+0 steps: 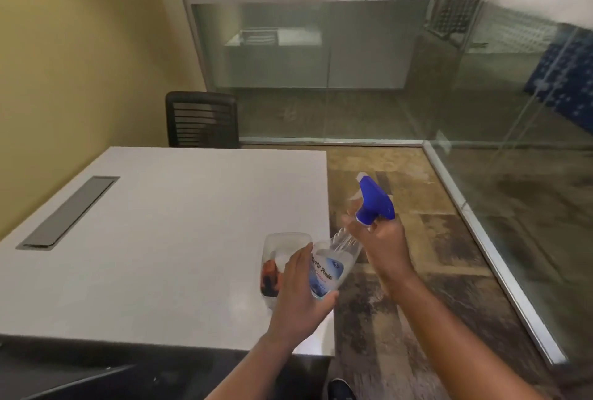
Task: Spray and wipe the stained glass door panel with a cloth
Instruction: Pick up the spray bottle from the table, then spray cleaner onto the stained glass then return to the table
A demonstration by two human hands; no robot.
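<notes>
Holding the spray bottle point(330, 266) tilted over the desk point(167, 239) corner, the left hand point(300, 293) closes round its labelled body while the right hand point(380, 244) clasps the neck under the blue trigger head point(373, 202). It looks light, smooth, probably slippery; the neck seems the surest hold. The glass panel point(529, 159) stands at two o'clock.

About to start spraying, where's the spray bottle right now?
Head view, lower centre: the spray bottle is held tilted in both hands, just past the white table's right corner.
</notes>
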